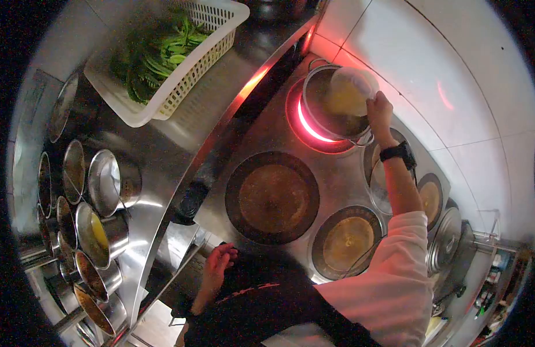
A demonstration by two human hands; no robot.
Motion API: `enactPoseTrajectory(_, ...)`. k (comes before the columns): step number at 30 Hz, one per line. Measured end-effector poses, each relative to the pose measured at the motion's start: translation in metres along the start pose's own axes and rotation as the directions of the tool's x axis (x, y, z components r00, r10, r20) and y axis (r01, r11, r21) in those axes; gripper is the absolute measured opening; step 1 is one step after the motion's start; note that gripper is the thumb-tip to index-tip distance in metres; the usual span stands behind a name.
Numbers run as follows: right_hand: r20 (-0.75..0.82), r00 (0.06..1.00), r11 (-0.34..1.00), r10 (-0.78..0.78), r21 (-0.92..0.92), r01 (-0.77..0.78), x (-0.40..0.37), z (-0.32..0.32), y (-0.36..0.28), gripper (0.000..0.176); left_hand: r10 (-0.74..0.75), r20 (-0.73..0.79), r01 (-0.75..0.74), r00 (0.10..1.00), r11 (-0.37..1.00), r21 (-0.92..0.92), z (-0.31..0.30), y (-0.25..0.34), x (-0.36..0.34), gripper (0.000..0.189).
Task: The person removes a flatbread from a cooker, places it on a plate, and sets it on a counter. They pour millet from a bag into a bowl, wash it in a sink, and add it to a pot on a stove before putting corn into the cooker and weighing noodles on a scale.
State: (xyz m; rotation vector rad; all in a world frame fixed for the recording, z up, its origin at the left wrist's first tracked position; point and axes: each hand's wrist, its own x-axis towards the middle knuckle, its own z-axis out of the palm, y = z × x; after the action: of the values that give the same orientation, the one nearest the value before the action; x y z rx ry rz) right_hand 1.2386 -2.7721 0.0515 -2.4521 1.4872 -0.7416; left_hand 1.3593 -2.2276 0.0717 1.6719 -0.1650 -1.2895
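My right hand [381, 114] reaches out over the far burner and grips a translucent bowl [355, 81] by its side. Something yellowish shows in or through the bowl, which is tilted above a metal pot [315, 87] with side handles. Under the pot a burner [314, 129] glows red. Low in front of the dark apron [267, 289], my left hand [216, 267] is held with its fingers loosely bent and apart, with nothing in it.
Round dark cooking wells [272, 198] are set in the steel stove top. On the left counter stand a white basket [146, 113] of green vegetables and several metal containers [108, 184]. A tiled wall [447, 104] borders the stove; stacked lids [447, 237] stand at the right.
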Motion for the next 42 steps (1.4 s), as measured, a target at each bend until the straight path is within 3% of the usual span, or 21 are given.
enactPoseTrajectory(2, -0.008, 1.0, 0.999, -0.028, -0.034, 0.028, -0.003, -0.009, -0.003, 0.015, 0.008, 0.006, -0.008, 1.0, 1.0, 0.012, 0.0, 0.001, -0.001, 0.029)
enactPoseTrajectory(4, -0.156, 0.963, 0.973, -0.22, -0.108, 0.205, -0.005, -0.016, -0.005, 0.017, 0.012, 0.012, -0.013, 1.0, 1.0, 0.024, 0.0, 0.003, -0.003, 0.029)
enactPoseTrajectory(8, -0.116, 0.954, 0.953, -0.276, -0.165, 0.255, -0.007, -0.031, -0.011, 0.022, -0.003, 0.006, 0.002, 1.0, 0.999, 0.051, 0.001, 0.002, -0.003, 0.028)
enactPoseTrajectory(13, -0.181, 0.885, 0.887, -0.429, -0.267, 0.376, -0.005, -0.037, -0.016, 0.025, -0.008, 0.022, 0.008, 1.0, 1.0, 0.001, -0.003, -0.008, -0.001, 0.029)
enactPoseTrajectory(17, -0.135, 0.92, 0.916, -0.368, -0.223, 0.334, 0.002, -0.018, -0.008, 0.022, -0.009, 0.01, 0.009, 1.0, 1.0, 0.0, -0.002, -0.008, -0.003, 0.029)
enactPoseTrajectory(19, -0.019, 0.989, 0.978, -0.146, -0.152, 0.142, 0.001, -0.003, -0.006, 0.021, -0.008, 0.002, 0.008, 1.0, 1.0, 0.008, -0.002, -0.007, -0.003, 0.029)
enactPoseTrajectory(23, -0.026, 0.983, 0.977, -0.183, -0.111, 0.179, -0.011, 0.034, -0.005, 0.014, -0.005, -0.021, 0.004, 1.0, 1.0, -0.012, -0.004, -0.014, -0.004, 0.028)
enactPoseTrajectory(25, -0.042, 0.985, 0.985, -0.166, 0.042, 0.167, -0.01, 0.057, 0.007, 0.017, -0.007, -0.026, 0.006, 1.0, 1.0, -0.028, -0.005, -0.015, -0.004, 0.028)
enactPoseTrajectory(29, 0.002, 0.979, 0.965, -0.205, 0.168, 0.202, -0.021, 0.051, 0.002, 0.017, -0.015, -0.013, 0.015, 1.0, 1.0, -0.024, -0.005, -0.016, -0.002, 0.028)
enactPoseTrajectory(30, 0.198, 0.972, 0.855, 0.124, 0.475, -0.206, -0.015, 0.06, 0.014, 0.015, -0.016, -0.013, 0.015, 1.0, 0.999, -0.041, -0.005, -0.018, -0.001, 0.028)
enactPoseTrajectory(31, 0.469, 0.814, 0.523, 0.343, 0.625, -0.58, -0.012, 0.06, 0.018, 0.015, -0.013, -0.01, 0.013, 1.0, 0.999, -0.041, -0.004, -0.014, -0.002, 0.028)
enactPoseTrajectory(33, 0.467, 0.824, 0.49, 0.322, 0.663, -0.567, -0.011, 0.051, 0.023, 0.013, 0.006, -0.021, -0.004, 1.0, 0.998, 0.066, -0.001, -0.005, -0.005, 0.028)
enactPoseTrajectory(35, 0.464, 0.833, 0.453, 0.301, 0.699, -0.553, -0.012, 0.037, 0.021, 0.013, -0.005, -0.015, 0.005, 1.0, 1.0, 0.01, -0.002, -0.01, -0.002, 0.028)
enactPoseTrajectory(37, 0.29, 0.939, 0.576, 0.185, 0.742, -0.343, -0.012, 0.022, 0.006, 0.014, -0.019, -0.009, 0.019, 1.0, 0.999, -0.047, -0.003, -0.015, -0.001, 0.028)
enactPoseTrajectory(38, 0.288, 0.94, 0.577, 0.186, 0.742, -0.341, -0.01, 0.015, 0.002, 0.014, -0.007, -0.014, 0.007, 1.0, 1.0, -0.031, -0.004, -0.017, -0.001, 0.028)
enactPoseTrajectory(40, -0.005, 1.0, 0.84, -0.027, 0.542, 0.025, -0.007, 0.007, -0.001, 0.006, 0.007, -0.016, -0.007, 1.0, 1.0, -0.016, -0.002, -0.015, 0.0, 0.028)
enactPoseTrajectory(41, -0.006, 1.0, 0.841, -0.027, 0.54, 0.026, -0.005, 0.005, 0.001, 0.006, 0.009, -0.018, -0.009, 1.0, 1.0, 0.004, 0.0, -0.011, -0.002, 0.028)
enactPoseTrajectory(42, -0.011, 1.0, 0.929, -0.02, 0.368, 0.022, -0.002, 0.001, 0.002, 0.008, 0.011, -0.021, -0.01, 1.0, 1.0, 0.024, 0.001, -0.008, -0.003, 0.028)
